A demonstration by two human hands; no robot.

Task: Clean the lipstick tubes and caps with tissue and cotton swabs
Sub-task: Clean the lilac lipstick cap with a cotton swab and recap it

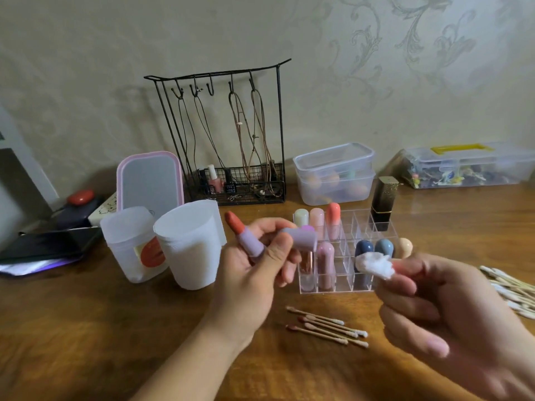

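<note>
Left hand (pixel 249 273) grip on uncapped lilac lipstick (pixel 246 235) and cap (pixel 301 237), right hand (pixel 440 299) pinching seemingly crumpled tissue (pixel 375 263)

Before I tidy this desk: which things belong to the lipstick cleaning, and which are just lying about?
In use: open lipstick, lilac cap, tissue wad, used swabs, organiser.
Lying about: jewellery rack, black-gold lipstick, storage boxes.

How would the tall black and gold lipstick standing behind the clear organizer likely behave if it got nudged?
The black and gold lipstick stands upright, tall on a narrow base, so it probably tips easily. Its square-looking body suggests it would slide rather than roll. Standing beside the clear organizer, it might knock into it.
</note>
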